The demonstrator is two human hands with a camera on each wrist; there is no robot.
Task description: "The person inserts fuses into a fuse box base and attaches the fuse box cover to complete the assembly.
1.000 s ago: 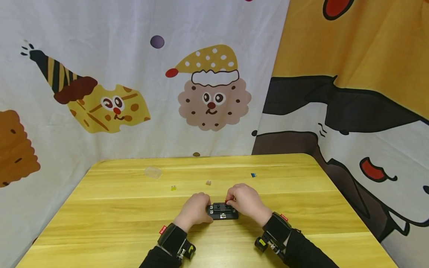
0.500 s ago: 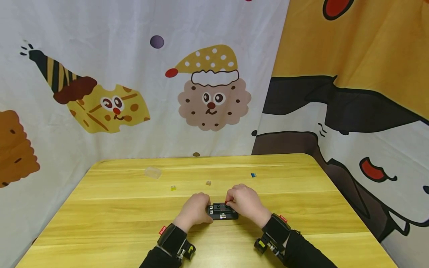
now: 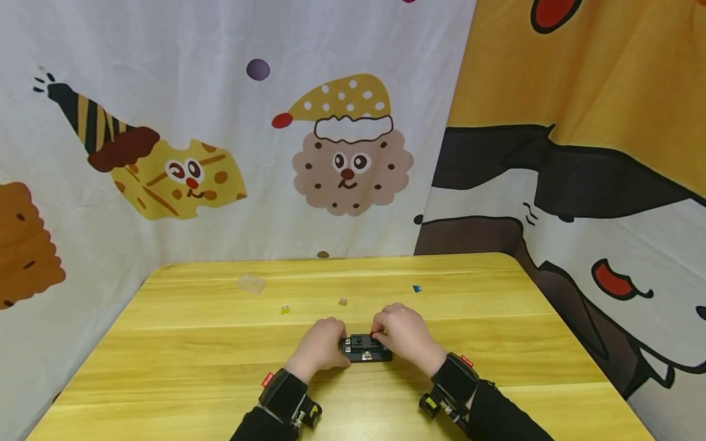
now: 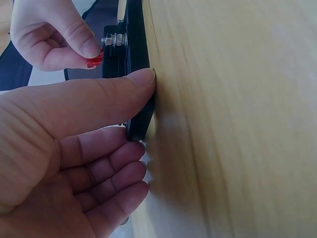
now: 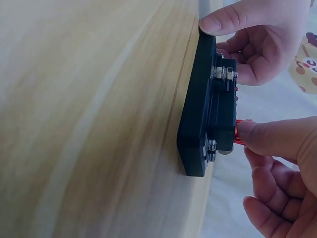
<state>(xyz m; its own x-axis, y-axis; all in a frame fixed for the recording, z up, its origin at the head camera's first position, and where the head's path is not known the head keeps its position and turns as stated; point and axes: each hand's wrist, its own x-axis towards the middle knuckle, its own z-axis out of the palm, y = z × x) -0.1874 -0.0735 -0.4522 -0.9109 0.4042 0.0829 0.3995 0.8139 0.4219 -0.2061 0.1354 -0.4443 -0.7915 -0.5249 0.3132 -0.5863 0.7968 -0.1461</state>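
A black block with metal bolts and nuts, which looks like a fuse holder (image 3: 366, 354), lies on the table in front of me. My left hand (image 3: 320, 344) grips its left end, the thumb along the near edge and the fingers round behind. At the right part of its raised top, my right hand (image 3: 405, 331) pinches a small red blade fuse (image 5: 238, 139) between thumb and forefinger. Seen from the right wrist, the red fuse is right against the block's top face. The left wrist view shows the same red fuse (image 4: 94, 61) mostly covered by fingertips.
Farther back on the wooden table (image 3: 193, 343) lie a small yellow piece (image 3: 285, 310), a tan one (image 3: 343, 301) and a blue one (image 3: 417, 288). A clear plastic tray or lid (image 3: 252, 284) is at the back left. A printed curtain (image 3: 220, 239) hangs behind the table.
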